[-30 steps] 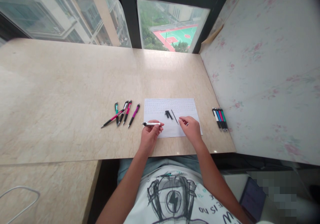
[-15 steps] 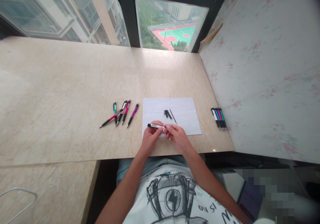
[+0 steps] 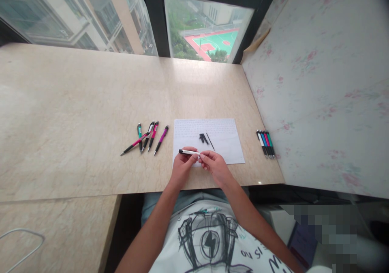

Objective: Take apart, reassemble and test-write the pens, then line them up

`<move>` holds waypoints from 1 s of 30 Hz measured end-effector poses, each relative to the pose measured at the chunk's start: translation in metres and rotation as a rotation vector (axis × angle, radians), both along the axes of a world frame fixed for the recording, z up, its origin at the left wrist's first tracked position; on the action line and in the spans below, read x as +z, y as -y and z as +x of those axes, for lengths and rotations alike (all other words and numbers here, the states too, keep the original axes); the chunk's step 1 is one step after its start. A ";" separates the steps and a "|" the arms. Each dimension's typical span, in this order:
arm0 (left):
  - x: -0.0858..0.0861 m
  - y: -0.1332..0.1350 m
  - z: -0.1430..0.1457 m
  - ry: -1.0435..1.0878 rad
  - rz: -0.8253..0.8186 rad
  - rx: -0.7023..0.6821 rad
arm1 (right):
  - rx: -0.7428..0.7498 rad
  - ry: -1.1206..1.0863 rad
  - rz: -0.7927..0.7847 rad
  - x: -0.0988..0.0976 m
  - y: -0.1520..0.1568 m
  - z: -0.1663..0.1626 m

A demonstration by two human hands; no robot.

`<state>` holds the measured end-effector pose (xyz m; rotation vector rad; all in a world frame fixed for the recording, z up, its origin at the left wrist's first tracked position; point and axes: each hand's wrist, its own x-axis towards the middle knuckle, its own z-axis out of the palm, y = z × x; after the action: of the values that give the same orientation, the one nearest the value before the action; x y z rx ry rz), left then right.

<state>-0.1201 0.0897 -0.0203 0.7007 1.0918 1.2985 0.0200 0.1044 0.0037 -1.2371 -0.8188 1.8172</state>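
Apparently for steadiness, left hand [image 3: 183,167] grips white pen [image 3: 188,152] sideways over paper [image 3: 227,144]; right hand [image 3: 215,166] meets its other end, cannot tell what fingertips pinch. Black parts [image 3: 206,139], thin rod [image 3: 210,141] lie beyond, likely kept within reach.

you face a beige, faintly veined countertop [image 3: 91,90] that runs back to a dark window frame [image 3: 161,29] on the far side. through the left pane [image 3: 85,17] you see an apartment facade; through the right pane [image 3: 209,25], greenery and a green-and-red sports court [image 3: 215,44]. pale daylight glosses the far surface. to your right stands a whitish wall [image 3: 328,102] with pink flowers, its covering curling at the far corner.
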 end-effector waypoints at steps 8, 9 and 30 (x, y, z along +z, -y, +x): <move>0.004 -0.003 0.002 0.138 -0.023 0.072 | -0.060 0.770 0.474 -0.005 -0.025 0.031; 0.004 -0.003 0.002 0.139 -0.027 0.072 | -0.063 0.901 0.549 -0.006 -0.030 0.036; 0.001 -0.002 0.001 0.052 0.034 0.089 | 0.092 0.357 0.251 0.000 -0.014 0.004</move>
<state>-0.1187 0.0915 -0.0190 0.6462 1.0712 1.4068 0.0243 0.1188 0.0039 -1.3934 -1.2789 1.5237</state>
